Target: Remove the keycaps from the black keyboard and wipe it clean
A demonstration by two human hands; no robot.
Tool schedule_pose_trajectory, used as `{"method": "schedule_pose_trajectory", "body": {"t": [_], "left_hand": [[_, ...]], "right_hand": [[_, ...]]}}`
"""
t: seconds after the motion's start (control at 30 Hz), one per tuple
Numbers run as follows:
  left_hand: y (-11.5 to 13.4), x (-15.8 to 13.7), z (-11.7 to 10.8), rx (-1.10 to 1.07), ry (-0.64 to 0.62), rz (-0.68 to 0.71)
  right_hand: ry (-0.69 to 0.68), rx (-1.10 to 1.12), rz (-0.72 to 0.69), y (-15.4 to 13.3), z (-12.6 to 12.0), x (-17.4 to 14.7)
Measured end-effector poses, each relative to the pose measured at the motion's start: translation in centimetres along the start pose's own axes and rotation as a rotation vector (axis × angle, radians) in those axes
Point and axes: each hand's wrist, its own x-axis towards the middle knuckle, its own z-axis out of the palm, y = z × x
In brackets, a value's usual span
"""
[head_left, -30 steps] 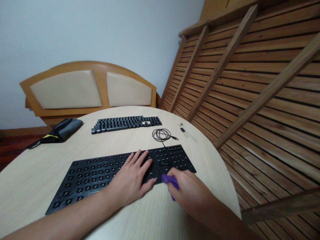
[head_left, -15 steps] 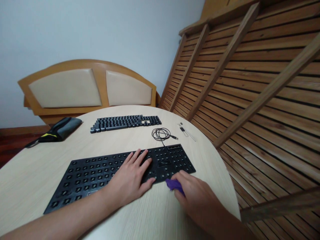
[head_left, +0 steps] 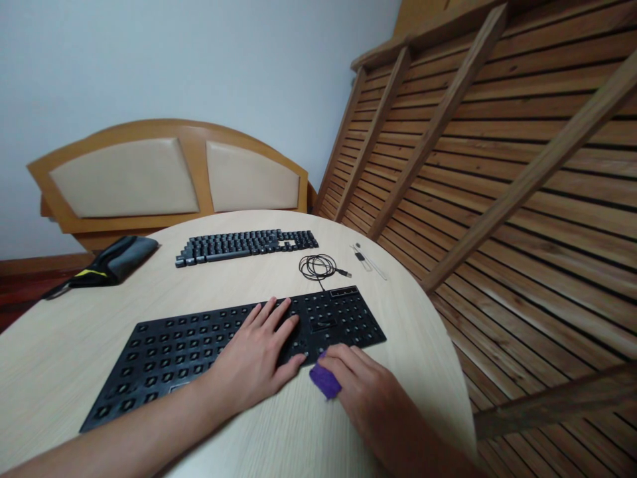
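A black keyboard (head_left: pixel 185 337) with its keycaps off lies across the table in front of me, rows of switches exposed. My left hand (head_left: pixel 256 358) rests flat on its middle, fingers spread and thumb near the front edge. My right hand (head_left: pixel 354 382) is closed around a purple cloth (head_left: pixel 325 381) at the keyboard's front edge, right of the left thumb. Part of the cloth sticks out between the fingers; the rest is hidden in the hand.
Loose black keycaps (head_left: pixel 233 243) stand in keyboard order at the table's far side. A coiled USB cable (head_left: pixel 318 267) lies behind the keyboard. Small tools (head_left: pixel 367 261) are at the right, a dark pouch (head_left: pixel 117 260) at the left. Wooden slats (head_left: pixel 497 219) rise beyond the table's right edge.
My right hand has slid left along the keyboard's front edge with the purple cloth, and more of the cloth shows. The left hand stays in place. The view has shifted slightly.
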Motion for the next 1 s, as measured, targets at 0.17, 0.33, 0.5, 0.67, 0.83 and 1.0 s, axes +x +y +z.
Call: {"method": "schedule_pose_trajectory", "body": {"t": [0.17, 0.33, 0.5, 0.67, 0.83, 1.0], "left_hand": [[0.0, 0.0, 0.1, -0.01, 0.012, -0.008], [-0.1, 0.0, 0.2, -0.013, 0.027, -0.002], [-0.1, 0.0, 0.2, 0.003, 0.017, 0.0], [-0.1, 0.0, 0.2, 0.004, 0.025, 0.008], [-0.2, -0.1, 0.5, -0.027, 0.044, 0.006], [-0.2, 0.0, 0.5, -0.01, 0.025, 0.003]], "right_hand": [[-0.157, -0.077, 0.401, 1.9, -3.4, 0.6], [-0.059, 0.262, 0.493, 1.9, -5.6, 2.5], [-0.082, 0.265, 0.493, 1.7, -4.9, 3.7], [-0.143, 0.14, 0.527, 1.5, -3.8, 4.5], [-0.211, 0.135, 0.549, 1.0, -3.2, 4.4], [-0.236, 0.104, 0.549, 0.3, -3.2, 3.6]]}}
